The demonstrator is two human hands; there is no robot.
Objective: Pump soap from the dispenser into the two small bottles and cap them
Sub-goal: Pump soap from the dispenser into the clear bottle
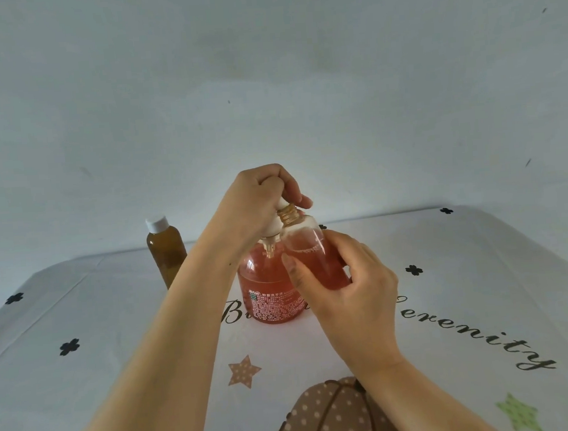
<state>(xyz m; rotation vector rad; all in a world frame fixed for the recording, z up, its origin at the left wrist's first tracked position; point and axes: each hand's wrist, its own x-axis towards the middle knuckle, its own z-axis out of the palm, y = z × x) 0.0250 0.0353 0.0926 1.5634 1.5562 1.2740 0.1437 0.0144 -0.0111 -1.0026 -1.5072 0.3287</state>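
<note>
A small clear bottle [316, 257], uncapped and partly filled with pink soap, is held tilted with its threaded neck [287, 213] against the spout of a soap dispenser [268, 294] at the centre of a table. The right hand [353, 288] grips the small bottle around its body, while the left hand [257, 200] curls over the dispenser's white pump head [274, 228]. Behind and to the left, apart from both, a brown bottle [167, 255] stands upright with its white cap [156, 223] on. A white tablecloth [115, 330] printed with script, stars and clovers covers the table.
</note>
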